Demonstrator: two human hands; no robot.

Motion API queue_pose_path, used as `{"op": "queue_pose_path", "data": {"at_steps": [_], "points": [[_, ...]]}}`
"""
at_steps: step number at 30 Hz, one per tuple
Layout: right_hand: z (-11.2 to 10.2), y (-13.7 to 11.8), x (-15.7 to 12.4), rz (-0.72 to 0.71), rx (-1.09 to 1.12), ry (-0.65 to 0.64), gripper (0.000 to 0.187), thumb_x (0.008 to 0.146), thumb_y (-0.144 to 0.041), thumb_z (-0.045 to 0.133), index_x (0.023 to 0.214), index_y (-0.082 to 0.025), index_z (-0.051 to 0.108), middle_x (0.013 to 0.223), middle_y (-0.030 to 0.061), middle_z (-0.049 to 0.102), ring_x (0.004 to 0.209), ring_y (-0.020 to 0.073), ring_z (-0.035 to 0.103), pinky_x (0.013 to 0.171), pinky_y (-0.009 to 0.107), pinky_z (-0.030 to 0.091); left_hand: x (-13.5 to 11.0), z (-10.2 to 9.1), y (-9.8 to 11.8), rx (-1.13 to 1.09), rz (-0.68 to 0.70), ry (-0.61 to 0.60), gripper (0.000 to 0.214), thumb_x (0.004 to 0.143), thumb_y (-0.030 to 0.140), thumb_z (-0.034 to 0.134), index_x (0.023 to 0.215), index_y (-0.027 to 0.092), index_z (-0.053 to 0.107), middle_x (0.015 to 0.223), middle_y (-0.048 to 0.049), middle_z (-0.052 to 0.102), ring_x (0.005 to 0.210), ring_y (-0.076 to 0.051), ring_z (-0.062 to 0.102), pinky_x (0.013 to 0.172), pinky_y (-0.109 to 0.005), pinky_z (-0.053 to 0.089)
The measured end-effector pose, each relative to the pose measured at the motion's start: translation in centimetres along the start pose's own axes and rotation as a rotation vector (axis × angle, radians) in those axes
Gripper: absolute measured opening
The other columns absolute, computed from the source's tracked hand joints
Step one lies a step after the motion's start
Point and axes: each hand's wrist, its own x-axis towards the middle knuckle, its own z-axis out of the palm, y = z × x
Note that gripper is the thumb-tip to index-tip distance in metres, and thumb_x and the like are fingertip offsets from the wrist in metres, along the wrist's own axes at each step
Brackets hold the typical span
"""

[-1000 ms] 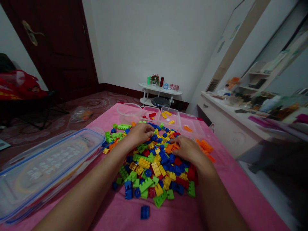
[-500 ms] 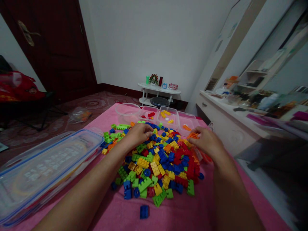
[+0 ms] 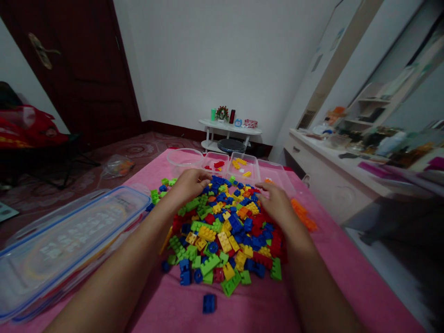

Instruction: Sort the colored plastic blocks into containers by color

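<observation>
A heap of toy building bricks (image 3: 224, 240) in green, blue, yellow, red and orange is spread over a pink cloth (image 3: 263, 305). My left hand (image 3: 191, 184) hovers at the heap's far left, beside green and blue bricks, fingers loosely curled with a small gap to the thumb; nothing shows in it. Over the heap's right side is my right hand (image 3: 275, 200), thumb and fingers apart, near red and yellow bricks. Orange bricks (image 3: 303, 215) lie in a separate group right of my right wrist. One blue brick (image 3: 209, 303) lies alone in front.
Behind the heap stand a round clear bowl (image 3: 185, 157) and clear boxes, one with red bricks (image 3: 218, 164), another with yellow bricks (image 3: 239, 163). A blue-rimmed clear lid (image 3: 79, 231) lies at left. A white dresser (image 3: 333, 178) stands at right.
My right hand has moved left from the orange bricks onto the heap, leaving them in a group at the right. My left hand has shifted slightly left and away.
</observation>
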Motion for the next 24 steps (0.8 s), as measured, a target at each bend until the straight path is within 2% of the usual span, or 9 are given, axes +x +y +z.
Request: {"op": "queue_pose_path", "data": {"at_steps": [3, 5, 7, 9, 12, 15, 19, 24], "points": [[2.7, -0.9, -0.2, -0.141, -0.047, -0.09, 0.053, 0.078, -0.003, 0.043, 0.127, -0.015, 0.059, 0.132, 0.0107, 0.058, 0.124, 0.0224, 0.049, 0.106, 0.035, 0.036, 0.0, -1.5, -1.2, 0.096, -0.094, 0.112, 0.029, 0.081, 0.024, 0.054, 0.102, 0.02, 0.073, 0.096, -0.0067, 0.074, 0.087, -0.02, 0.067, 0.077, -0.026, 0.049], [3.7, -0.8, -0.4, -0.166, -0.084, -0.133, 0.059, 0.075, 0.003, 0.04, 0.128, -0.015, 0.058, 0.136, 0.0103, 0.055, 0.126, 0.0222, 0.047, 0.106, 0.036, 0.035, -0.2, -2.3, -1.8, 0.187, -0.18, 0.162, 0.028, 0.08, 0.024, 0.055, 0.102, 0.022, 0.073, 0.099, -0.0072, 0.073, 0.09, -0.021, 0.066, 0.08, -0.027, 0.049], [4.0, -0.5, -0.5, -0.152, -0.117, -0.15, 0.056, 0.075, 0.003, 0.04, 0.124, -0.015, 0.062, 0.133, 0.0105, 0.057, 0.123, 0.023, 0.049, 0.104, 0.035, 0.037, -0.5, -2.8, -2.1, 0.276, -0.27, 0.157, 0.025, 0.078, 0.025, 0.058, 0.097, 0.023, 0.075, 0.1, -0.0082, 0.073, 0.093, -0.023, 0.066, 0.084, -0.03, 0.048], [3.8, -0.4, -0.4, -0.126, -0.149, -0.146, 0.049, 0.078, 0.0, 0.041, 0.12, -0.015, 0.064, 0.126, 0.0113, 0.062, 0.117, 0.0235, 0.053, 0.101, 0.034, 0.039, -0.7, -3.0, -2.2, 0.363, -0.342, 0.11, 0.023, 0.076, 0.024, 0.059, 0.092, 0.023, 0.075, 0.102, -0.0095, 0.073, 0.097, -0.026, 0.065, 0.085, -0.032, 0.048], [3.5, -0.5, -0.3, -0.076, -0.195, -0.188, 0.041, 0.083, -0.008, 0.044, 0.118, -0.016, 0.066, 0.117, 0.012, 0.065, 0.109, 0.0236, 0.058, 0.095, 0.032, 0.042, -0.8, -2.8, -2.1, 0.448, -0.383, 0.001, 0.026, 0.075, 0.024, 0.058, 0.096, 0.024, 0.074, 0.107, -0.0098, 0.071, 0.1, -0.026, 0.064, 0.082, -0.031, 0.048], [3.4, -0.7, -0.3, -0.03, -0.212, -0.259, 0.036, 0.085, -0.017, 0.05, 0.117, -0.016, 0.066, 0.115, 0.0123, 0.066, 0.106, 0.0244, 0.06, 0.09, 0.031, 0.044, -0.7, -2.0, -2.3, 0.486, -0.338, -0.114, 0.03, 0.076, 0.032, 0.06, 0.103, 0.024, 0.072, 0.111, -0.0086, 0.07, 0.1, -0.024, 0.064, 0.08, -0.028, 0.048], [3.3, -0.7, -0.4, -0.024, -0.203, -0.256, 0.031, 0.084, -0.022, 0.053, 0.112, -0.017, 0.068, 0.111, 0.0108, 0.068, 0.102, 0.0244, 0.062, 0.086, 0.031, 0.044, -0.6, -1.0, -2.9, 0.538, -0.266, -0.258, 0.04, 0.072, 0.043, 0.066, 0.106, 0.023, 0.07, 0.111, -0.0096, 0.07, 0.101, -0.026, 0.064, 0.079, -0.029, 0.048], [3.3, -0.6, -0.4, 0.013, -0.148, -0.206, 0.029, 0.08, -0.021, 0.057, 0.106, -0.019, 0.069, 0.108, 0.0089, 0.07, 0.099, 0.0234, 0.064, 0.083, 0.03, 0.045, -0.6, -0.6, -2.7, 0.535, -0.28, -0.263, 0.029, 0.071, 0.037, 0.065, 0.093, 0.02, 0.073, 0.101, -0.0107, 0.072, 0.094, -0.026, 0.065, 0.074, -0.029, 0.048]]}}
